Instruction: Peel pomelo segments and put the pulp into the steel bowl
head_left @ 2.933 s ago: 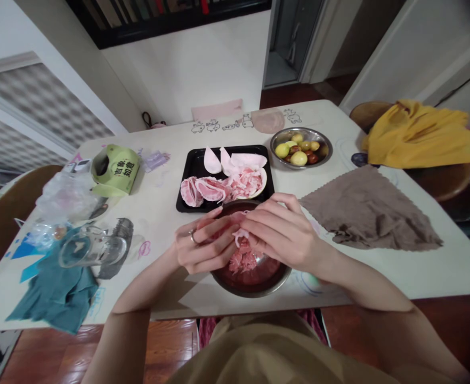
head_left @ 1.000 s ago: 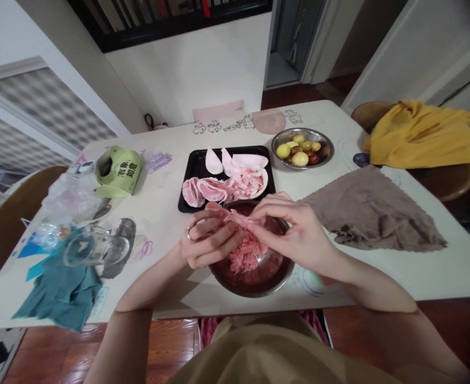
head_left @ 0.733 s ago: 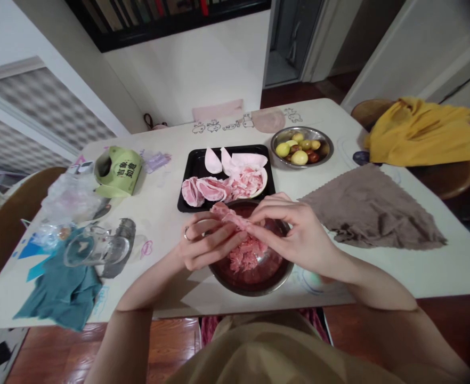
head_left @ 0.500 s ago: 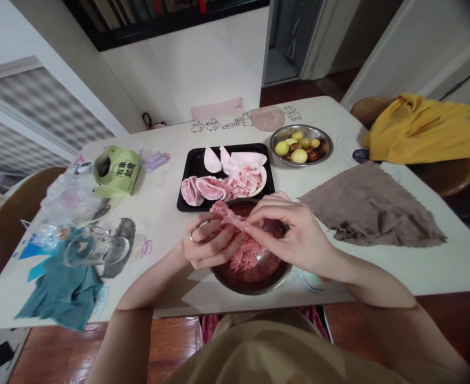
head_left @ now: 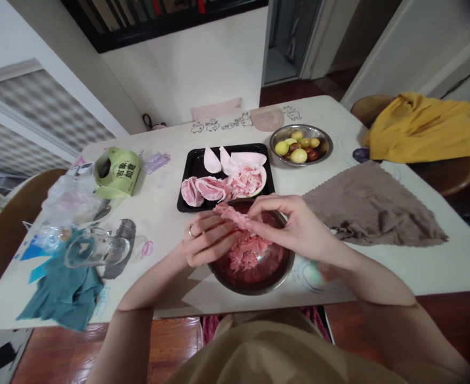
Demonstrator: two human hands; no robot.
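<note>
Over a metal bowl (head_left: 254,290), both hands hold one pink pomelo segment (head_left: 235,215). My left hand (head_left: 209,238) is closed around its left and lower side, a ring on one finger. My right hand (head_left: 289,224) pinches its right end between thumb and fingertips. Loose pomelo flesh (head_left: 245,256) lies in the bowl below. Just behind the bowl sits a black tray (head_left: 185,169) bearing white-pithed peel pieces (head_left: 212,160), unpeeled pomelo segments (head_left: 211,189) and a heap of pale pink membrane scraps (head_left: 248,180).
A metal bowl of small green and brown fruit (head_left: 299,154) stands back right. To the right lies a brown cloth (head_left: 374,208). On the left are a glass jug (head_left: 95,248) on its side, a teal cloth (head_left: 65,293), a plastic bag (head_left: 71,197) and a green paper package (head_left: 121,170).
My left fingers have shifted and closed further over the pomelo segment. My right fingertips have moved slightly along it. The tray and other table items stay put.
</note>
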